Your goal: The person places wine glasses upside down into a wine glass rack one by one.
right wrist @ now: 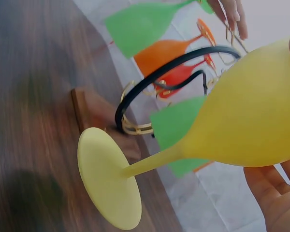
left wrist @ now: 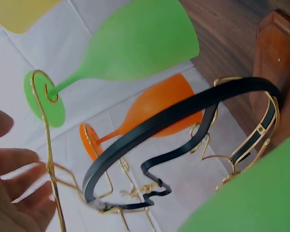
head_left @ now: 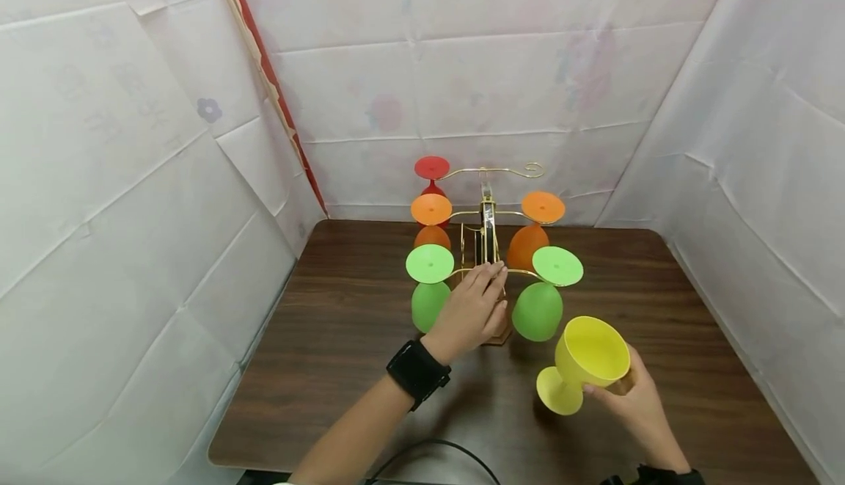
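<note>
A gold and black goblet rack (head_left: 488,232) stands on the table. My left hand (head_left: 470,312) lies over its front gold arm, fingers fairly straight and touching the wire in the left wrist view. Green goblets hang upside down on both sides, the left one (head_left: 429,307) beside that hand, the right one (head_left: 538,312) across from it. My right hand (head_left: 637,404) grips a yellow goblet (right wrist: 251,106) by its bowl, thumb on one side and fingers on the other. This goblet is tilted, its mouth upward and its foot toward the rack side.
Behind the green pair hang two orange goblets (head_left: 528,246), with a red goblet (head_left: 432,168) at the back left. The back right arm ends in a bare gold curl (head_left: 533,169). A black cable (head_left: 442,441) crosses the front edge of the brown table (head_left: 317,375). White sheets surround it.
</note>
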A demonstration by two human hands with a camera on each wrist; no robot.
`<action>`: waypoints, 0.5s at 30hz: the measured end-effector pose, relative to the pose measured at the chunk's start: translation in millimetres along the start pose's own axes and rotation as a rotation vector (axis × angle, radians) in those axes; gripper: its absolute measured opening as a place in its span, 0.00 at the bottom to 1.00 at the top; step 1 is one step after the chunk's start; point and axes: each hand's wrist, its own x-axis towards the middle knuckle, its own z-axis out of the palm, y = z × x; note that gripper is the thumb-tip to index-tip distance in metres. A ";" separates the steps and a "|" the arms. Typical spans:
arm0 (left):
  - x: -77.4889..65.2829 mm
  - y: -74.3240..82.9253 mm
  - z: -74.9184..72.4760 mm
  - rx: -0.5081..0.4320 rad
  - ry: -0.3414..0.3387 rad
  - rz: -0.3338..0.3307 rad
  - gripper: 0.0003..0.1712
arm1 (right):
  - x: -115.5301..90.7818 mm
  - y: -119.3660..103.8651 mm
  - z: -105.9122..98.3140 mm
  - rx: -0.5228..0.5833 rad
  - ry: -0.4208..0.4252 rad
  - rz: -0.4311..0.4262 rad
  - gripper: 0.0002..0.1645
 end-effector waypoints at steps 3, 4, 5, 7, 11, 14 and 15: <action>-6.3 -3.2 -7.1 -0.049 0.054 0.024 0.27 | 1.2 -5.1 7.7 0.011 -0.020 -0.017 0.47; -9.2 -3.9 -9.5 -0.065 0.078 0.034 0.26 | 1.8 -7.1 10.4 0.010 -0.025 -0.020 0.47; -12.6 -4.1 -12.3 -0.087 0.102 0.041 0.26 | 2.4 -9.1 12.9 0.003 -0.030 -0.023 0.47; -20.8 -4.1 -16.8 -0.130 0.139 0.060 0.25 | 4.5 -13.2 18.5 -0.016 -0.043 -0.022 0.47; -38.4 -1.7 -22.4 -0.202 0.169 0.074 0.24 | 10.7 -23.1 30.3 -0.031 -0.075 -0.010 0.49; -49.5 1.6 -22.9 -0.251 0.167 0.066 0.27 | 15.3 -31.3 39.4 -0.029 -0.096 -0.005 0.50; -52.6 2.9 -22.8 -0.274 0.163 0.057 0.28 | 16.8 -33.9 42.6 -0.029 -0.105 -0.013 0.50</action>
